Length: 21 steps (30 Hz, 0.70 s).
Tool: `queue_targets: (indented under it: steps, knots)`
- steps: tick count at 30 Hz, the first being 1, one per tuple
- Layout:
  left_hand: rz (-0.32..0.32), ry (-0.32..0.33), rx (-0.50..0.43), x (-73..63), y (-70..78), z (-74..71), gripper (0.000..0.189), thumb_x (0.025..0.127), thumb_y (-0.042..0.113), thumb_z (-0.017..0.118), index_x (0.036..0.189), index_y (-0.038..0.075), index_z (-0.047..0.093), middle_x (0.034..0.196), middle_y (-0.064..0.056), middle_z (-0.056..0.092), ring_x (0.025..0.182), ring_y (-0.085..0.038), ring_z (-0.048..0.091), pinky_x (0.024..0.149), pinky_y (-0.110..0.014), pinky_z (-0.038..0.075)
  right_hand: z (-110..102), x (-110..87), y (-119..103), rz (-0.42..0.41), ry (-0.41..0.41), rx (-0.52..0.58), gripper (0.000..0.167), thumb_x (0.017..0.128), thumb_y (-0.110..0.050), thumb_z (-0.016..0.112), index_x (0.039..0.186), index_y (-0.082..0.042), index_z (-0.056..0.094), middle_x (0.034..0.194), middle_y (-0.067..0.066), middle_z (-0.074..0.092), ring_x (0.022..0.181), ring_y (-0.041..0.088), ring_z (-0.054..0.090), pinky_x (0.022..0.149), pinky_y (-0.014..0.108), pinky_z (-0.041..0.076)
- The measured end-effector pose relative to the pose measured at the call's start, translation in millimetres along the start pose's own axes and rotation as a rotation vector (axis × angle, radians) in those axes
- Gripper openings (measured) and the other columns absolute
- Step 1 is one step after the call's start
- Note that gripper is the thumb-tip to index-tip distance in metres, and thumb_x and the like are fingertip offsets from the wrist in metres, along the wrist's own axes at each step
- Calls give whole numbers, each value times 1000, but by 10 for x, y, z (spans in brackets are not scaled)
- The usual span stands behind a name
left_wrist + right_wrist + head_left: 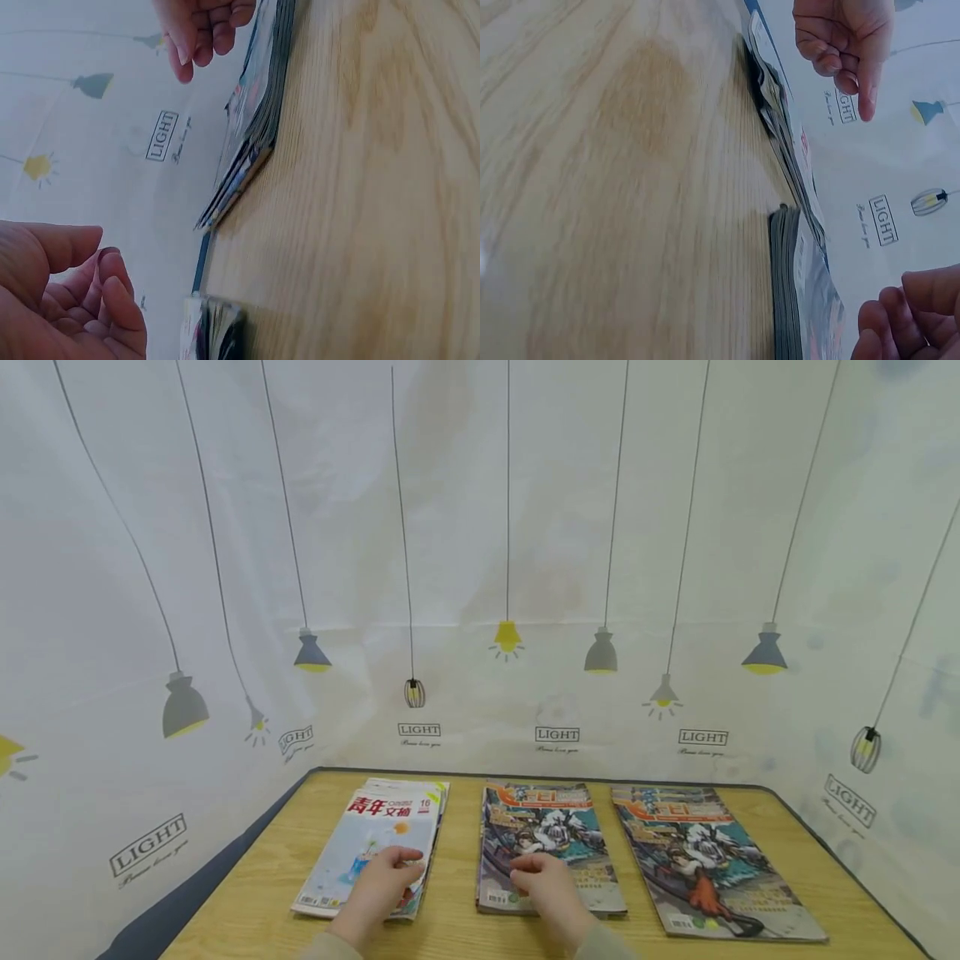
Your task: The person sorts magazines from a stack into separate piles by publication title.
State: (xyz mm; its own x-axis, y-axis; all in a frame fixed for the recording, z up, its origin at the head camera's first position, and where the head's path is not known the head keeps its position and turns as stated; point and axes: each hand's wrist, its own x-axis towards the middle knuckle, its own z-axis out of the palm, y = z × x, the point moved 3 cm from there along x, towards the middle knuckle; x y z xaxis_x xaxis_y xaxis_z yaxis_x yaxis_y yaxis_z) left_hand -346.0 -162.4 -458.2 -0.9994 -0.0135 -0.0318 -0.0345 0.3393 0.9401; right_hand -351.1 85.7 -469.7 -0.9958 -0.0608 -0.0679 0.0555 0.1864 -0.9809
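My left hand (381,887) and right hand (551,889) curl loosely, empty; I'd support both edges of the floppy-looking magazines (561,831) below the right.

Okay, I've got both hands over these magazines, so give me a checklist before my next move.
1. Left hand empty: ok, it holds nothing above the left stack.
2. Right hand empty: ok, it holds nothing above the middle stack.
3. Stacks flat on the table: ok, all three, including the right stack.
4. Left stack squared up: not ok, its edges are staggered.
5. Right stack squared up: not ok, its far edges are staggered.
6. Exact magazine count per stack: cannot tell.
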Motion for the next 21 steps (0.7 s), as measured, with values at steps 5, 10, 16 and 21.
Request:
queue_targets:
  steps: [5, 10, 16, 21]
  knots:
    - [5, -73, -36, 27, 40, 380, 33, 92, 15, 62, 118, -5, 59, 85, -7, 57, 65, -16, 53, 58, -28, 45, -347, -9, 111, 40, 44, 10, 33, 94, -8, 57, 122, 10, 57, 106, 20, 64, 91, 28, 61, 76, 42, 51]
    - [59, -58, -75, 63, 11, 696, 29, 90, 11, 62, 112, -8, 61, 81, -4, 57, 67, -16, 53, 61, -30, 45, -622, -11, 232, 93, 171, -21, 32, 92, -9, 60, 119, 8, 60, 105, 16, 63, 87, 25, 58, 72, 39, 50]
    - [77, 31, -80, 96, 7, 924, 28, 86, 6, 64, 110, -9, 62, 85, -5, 58, 76, -17, 53, 64, -28, 45, -863, -77, 312, 86, 240, -20, 33, 92, -9, 59, 120, 9, 59, 109, 20, 62, 95, 30, 56, 74, 41, 49]
    - [76, 100, -81, 101, -44, 1023, 31, 83, -1, 63, 113, -10, 60, 93, -12, 58, 87, -23, 53, 73, -34, 49, -989, -133, 360, 51, 362, -203, 36, 85, -6, 64, 118, 8, 62, 114, 24, 60, 105, 38, 53, 82, 48, 48]
